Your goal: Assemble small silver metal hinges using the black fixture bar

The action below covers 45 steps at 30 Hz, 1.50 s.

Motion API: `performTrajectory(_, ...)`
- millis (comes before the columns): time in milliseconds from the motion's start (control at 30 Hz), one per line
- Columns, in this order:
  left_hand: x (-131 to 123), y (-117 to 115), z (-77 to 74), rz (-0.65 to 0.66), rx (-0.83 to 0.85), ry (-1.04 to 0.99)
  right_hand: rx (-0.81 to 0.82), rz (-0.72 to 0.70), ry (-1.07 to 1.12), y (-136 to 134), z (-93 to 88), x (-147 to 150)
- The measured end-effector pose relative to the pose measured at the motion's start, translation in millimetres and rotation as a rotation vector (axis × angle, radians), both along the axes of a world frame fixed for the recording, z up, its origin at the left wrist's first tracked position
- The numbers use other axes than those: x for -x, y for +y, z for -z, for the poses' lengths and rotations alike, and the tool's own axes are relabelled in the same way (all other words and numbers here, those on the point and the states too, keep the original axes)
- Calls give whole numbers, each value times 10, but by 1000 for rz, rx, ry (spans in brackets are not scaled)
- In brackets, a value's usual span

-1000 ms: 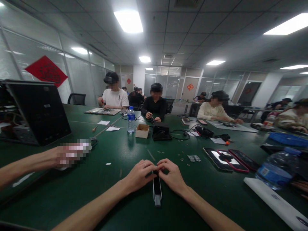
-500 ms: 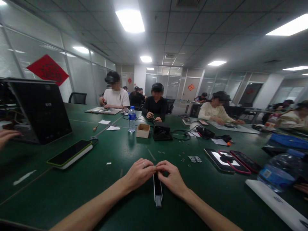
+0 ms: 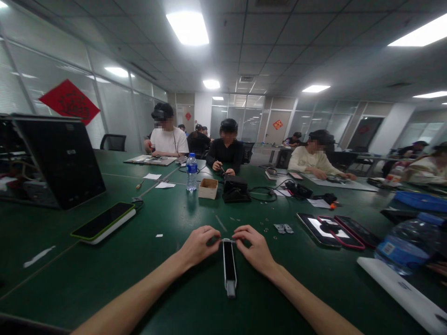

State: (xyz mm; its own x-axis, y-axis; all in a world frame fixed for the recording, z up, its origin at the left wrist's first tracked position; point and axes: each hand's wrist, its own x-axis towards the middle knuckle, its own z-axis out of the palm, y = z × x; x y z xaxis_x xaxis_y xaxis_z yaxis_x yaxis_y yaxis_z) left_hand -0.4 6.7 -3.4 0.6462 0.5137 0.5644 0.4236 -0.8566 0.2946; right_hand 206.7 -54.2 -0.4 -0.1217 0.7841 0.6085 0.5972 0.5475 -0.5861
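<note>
A long, narrow black object (image 3: 229,263) with pale edges and a grey piece at its near end lies on the green table, pointing toward me. At its far end, my left hand (image 3: 201,245) is on the left side, thumb and fingertips closed in a pinch. Opposite it, on the right, my right hand (image 3: 254,246) pinches too. A thin, light line seems to run between the two sets of fingertips, across the object's far end. What the fingers hold is too small to make out.
Small rings and grey packets (image 3: 283,228) lie beyond my right hand. A small box (image 3: 208,188) and water bottle (image 3: 191,172) stand ahead. Left are a green-edged phone (image 3: 104,222) and computer case (image 3: 61,160); right, a tablet (image 3: 323,230) and large bottle (image 3: 401,249). Co-workers sit opposite.
My hands have drawn apart sideways from where they met over the object's far end, so that end now shows. Another person's hand at the left edge has gone from view.
</note>
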Motion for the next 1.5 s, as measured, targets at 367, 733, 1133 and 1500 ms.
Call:
performTrajectory(367,29,55,37,-92,255,109,133,56,-192,118,128,-210)
performTrajectory(733,5,55,32,-65,321,115,115,26,-188,102,164,-137)
performTrajectory(1133,-108,-27,-37,-19,419,42,105,27,-190,114,185,-101)
performTrajectory(1500,-35,-11,48,-63,157,21,-6,100,102,53,100,-21)
